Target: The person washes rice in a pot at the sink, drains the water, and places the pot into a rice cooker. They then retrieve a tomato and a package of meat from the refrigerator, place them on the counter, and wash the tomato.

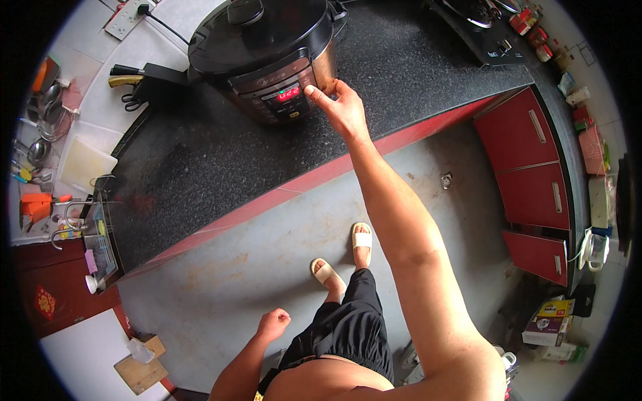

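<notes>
A black and brown Midea electric pressure cooker (pixel 266 65) stands on the dark speckled countertop (pixel 220 165), its display lit red. My right hand (pixel 346 108) reaches up to the right side of its front panel. The thumb touches the panel beside the display, and the bent fingers rest against the cooker's side without holding anything. Low over the floor hangs my left hand (pixel 274 323), its fingers curled with nothing seen in them. A black cord runs from behind the cooker to a white power strip (pixel 125 20).
Left of the cooker are a knife block (pixel 168 85) with scissors, a white cutting board (pixel 88 163) and a sink (pixel 103 240). An induction or gas cooktop (pixel 494 47) lies at the upper right. Red cabinets (pixel 519 133) line the right side, one drawer front tilted outward.
</notes>
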